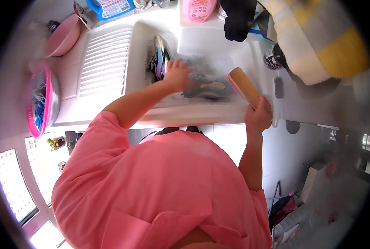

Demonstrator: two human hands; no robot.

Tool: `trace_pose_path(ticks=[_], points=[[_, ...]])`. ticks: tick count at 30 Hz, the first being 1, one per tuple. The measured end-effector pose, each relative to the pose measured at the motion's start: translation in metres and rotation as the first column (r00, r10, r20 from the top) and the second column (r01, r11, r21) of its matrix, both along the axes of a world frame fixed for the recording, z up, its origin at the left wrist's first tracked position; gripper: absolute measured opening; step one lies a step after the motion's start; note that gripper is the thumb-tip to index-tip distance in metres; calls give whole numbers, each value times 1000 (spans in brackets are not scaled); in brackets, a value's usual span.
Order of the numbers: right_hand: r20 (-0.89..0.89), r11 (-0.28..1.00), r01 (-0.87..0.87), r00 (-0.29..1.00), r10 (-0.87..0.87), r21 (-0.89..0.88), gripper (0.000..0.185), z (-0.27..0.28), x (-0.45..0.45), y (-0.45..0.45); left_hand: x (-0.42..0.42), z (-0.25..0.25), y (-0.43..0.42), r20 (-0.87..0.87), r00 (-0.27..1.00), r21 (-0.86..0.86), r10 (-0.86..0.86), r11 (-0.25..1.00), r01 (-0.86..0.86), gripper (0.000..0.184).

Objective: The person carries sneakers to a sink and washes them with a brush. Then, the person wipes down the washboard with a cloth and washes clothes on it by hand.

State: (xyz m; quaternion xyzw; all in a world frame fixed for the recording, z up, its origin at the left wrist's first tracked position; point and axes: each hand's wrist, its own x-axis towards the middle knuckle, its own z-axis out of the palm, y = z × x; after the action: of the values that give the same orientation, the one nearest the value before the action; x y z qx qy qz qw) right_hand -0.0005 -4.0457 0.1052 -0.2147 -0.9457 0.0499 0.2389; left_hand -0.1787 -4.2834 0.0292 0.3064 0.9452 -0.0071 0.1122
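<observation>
My right hand (259, 113) grips the handle end of a wooden-backed scrub brush (244, 84) with pink bristles, held at the right side of the white sink (239, 47). Over the sink, my left hand (178, 76) is a little blurred, its fingers apart and nothing visible in them. Just beyond those fingers, a patterned black, purple and blue-grey shoe (159, 56) leans at the sink's left side. A second shoe (210, 88), blurred, lies in the murky water between my hands. Whether my left hand touches either shoe, I cannot tell.
A ribbed washboard (105, 60) adjoins the sink on the left. Further left are a pink basin (64, 36) and a pink-rimmed tub (48, 99). Detergent bottles (198, 9) stand behind. Right of the sink lie a small grey brush (278, 87) and a striped cloth (317, 45).
</observation>
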Motion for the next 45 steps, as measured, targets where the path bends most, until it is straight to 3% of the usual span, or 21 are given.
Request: trace_pose_path(ticks=[2, 8, 11, 13, 16, 23, 25, 26, 28, 32, 38, 40, 43, 44, 45], points=[[23, 1000, 20, 1000, -20, -4, 28, -1, 1, 0, -14, -3, -15, -26, 988, -30, 155, 987, -156, 45], [-49, 1000, -24, 999, 24, 0, 26, -6, 1, 4, -14, -10, -50, -174, 983, -89, 59, 993, -75, 48], [-52, 999, -43, 998, 44, 19, 26, -7, 1, 3, -8, 7, -63, -73, 995, -94, 67, 993, -74, 43], [-41, 999, -41, 998, 42, 18, 26, -4, 0, 2, 4, 34, -72, 35, 980, -6, 196, 981, -196, 41], [-47, 999, -49, 998, 50, 11, 25, -7, 2, 4, 4, 33, -94, -27, 977, 20, 210, 978, -209, 41], [-62, 998, -68, 996, 69, 19, 25, -10, 1, 6, -32, 17, -105, 30, 980, -81, 195, 978, -192, 41], [-56, 998, -64, 996, 64, 8, 25, -12, 0, 7, -34, 15, -95, 204, 940, 82, 273, 952, -295, 40], [-54, 998, -62, 997, 62, 6, 25, -13, 0, 8, -31, 11, -90, 205, 940, 80, 272, 953, -293, 40], [-36, 998, -59, 998, 60, 29, 25, -14, -1, 10, -20, 5, -78, -40, 982, 131, 186, 975, -179, 43], [-50, 996, -85, 995, 86, 26, 24, -12, 0, 9, -22, 10, -59, 23, 991, -56, 128, 990, -127, 48], [-60, 998, -66, 996, 66, 6, 24, -13, 1, 6, -19, 1, -49, -105, 992, -148, 71, 985, -86, 47], [-45, 999, -40, 998, 40, -4, 24, -10, 1, 5, -18, 15, -40, -168, 984, -316, 56, 943, -108, 45], [-29, 999, -28, 999, 28, -17, 24, -12, 2, 5, -12, 39, -14, -91, 996, -194, 11, 981, -29, 48], [-44, 999, -36, 998, 35, -22, 24, -13, 1, 5, -12, 32, -4, -92, 996, -193, 7, 981, -24, 48], [-46, 999, -31, 999, 30, -22, 24, -13, 0, 5, -13, 18, 7, -24, 999, -86, -31, 996, 29, 48]])
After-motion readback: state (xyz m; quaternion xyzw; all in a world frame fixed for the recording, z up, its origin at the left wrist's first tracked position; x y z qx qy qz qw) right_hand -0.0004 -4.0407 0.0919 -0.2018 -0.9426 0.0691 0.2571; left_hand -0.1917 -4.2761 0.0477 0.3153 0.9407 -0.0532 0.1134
